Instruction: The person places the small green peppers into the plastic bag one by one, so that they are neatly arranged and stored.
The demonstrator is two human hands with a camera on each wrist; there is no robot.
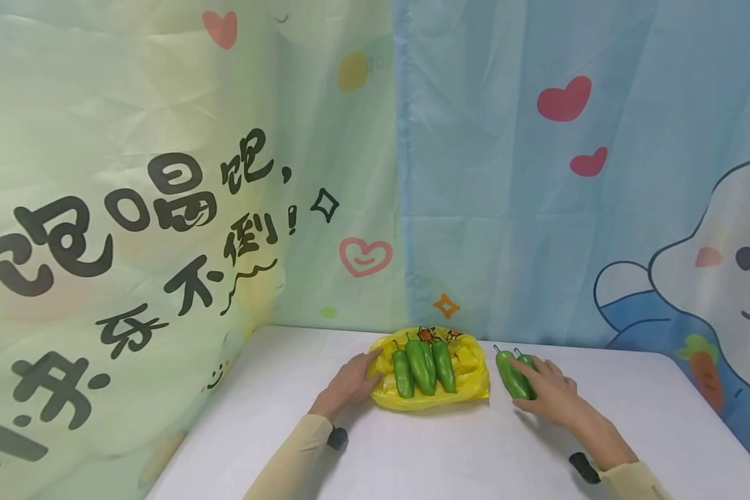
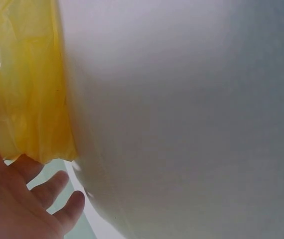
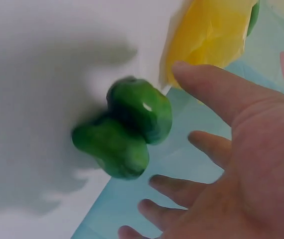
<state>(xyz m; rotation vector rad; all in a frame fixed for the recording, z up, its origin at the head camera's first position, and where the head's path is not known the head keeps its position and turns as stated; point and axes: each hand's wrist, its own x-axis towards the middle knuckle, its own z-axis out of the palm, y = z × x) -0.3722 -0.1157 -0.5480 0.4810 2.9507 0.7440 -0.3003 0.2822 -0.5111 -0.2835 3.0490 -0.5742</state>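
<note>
A yellow plastic bag (image 1: 475, 385) lies spread open on the table, with several green peppers (image 1: 421, 368) side by side on it, stems toward the back. At its left side is my left hand (image 1: 348, 382), thumb and forefinger apart at the bag's edge. In the left wrist view, the bag (image 2: 35, 99) hangs between the thumb and the loosely spread fingers. To the right of the bag, two more green peppers (image 1: 511, 377) lie next to each other. My right hand (image 1: 553, 394) reaches over them, fingers spread; in the right wrist view the peppers (image 3: 119, 149) show beyond the fingertips.
The white table (image 1: 437, 451) ends at the back against a printed curtain (image 1: 475, 173) with hearts and a cartoon animal. Another curtain (image 1: 100, 125) with large dark writing runs along the left side.
</note>
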